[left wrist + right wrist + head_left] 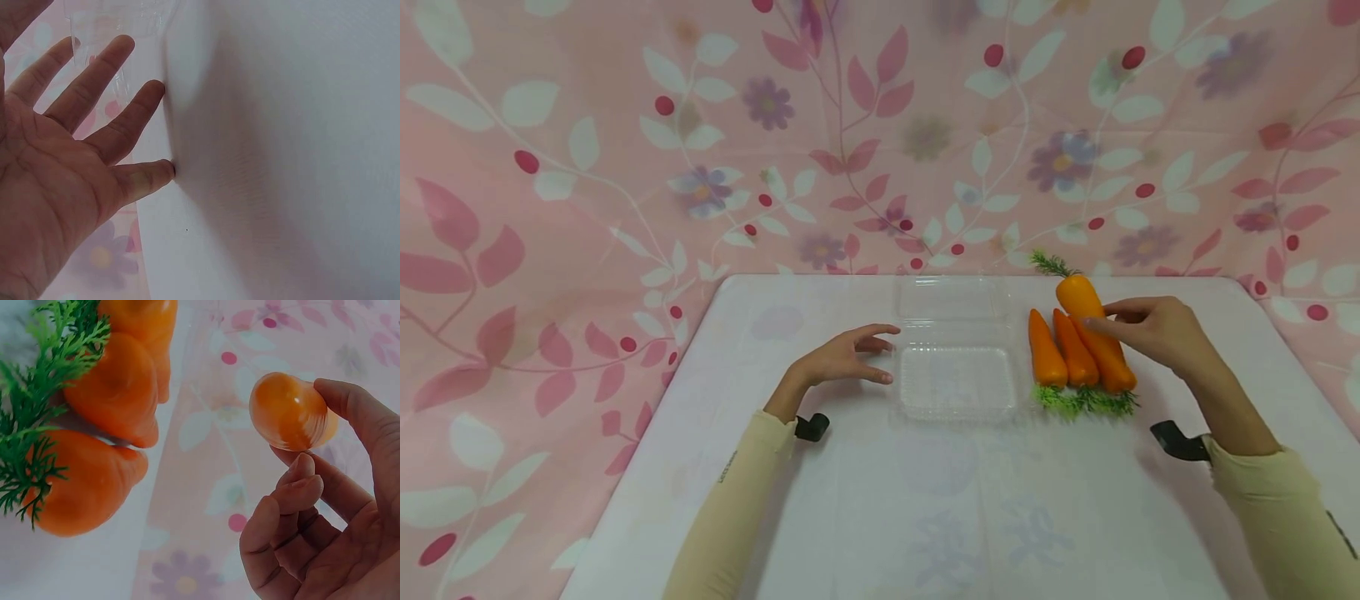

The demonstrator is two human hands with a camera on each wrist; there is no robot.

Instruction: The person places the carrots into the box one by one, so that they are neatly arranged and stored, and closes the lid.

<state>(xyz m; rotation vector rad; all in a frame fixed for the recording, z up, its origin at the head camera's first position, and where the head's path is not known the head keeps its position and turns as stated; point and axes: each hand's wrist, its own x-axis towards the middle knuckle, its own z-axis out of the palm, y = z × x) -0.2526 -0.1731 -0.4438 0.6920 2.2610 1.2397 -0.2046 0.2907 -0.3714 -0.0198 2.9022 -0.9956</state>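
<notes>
My right hand (1157,329) pinches an orange toy carrot (1077,293) between thumb and fingers, its green top pointing to the back. In the right wrist view the smooth rounded end of this held carrot (290,412) shows between the fingertips. Below and beside it lie several other toy carrots (1047,354), side by side with their leafy tops (1078,398) toward me. A clear plastic clamshell box (955,417) stands left of them, its lid folded back. My left hand (842,358) is at the box's left side, fingers spread and holding nothing, thumb tip close to the tabletop.
The table (850,517) wears a white cloth with faint patterns. A pink floral curtain (880,125) hangs behind its back edge. On each wrist sits a black camera mount, the left mount (812,427) and the right mount (1180,442), low over the table.
</notes>
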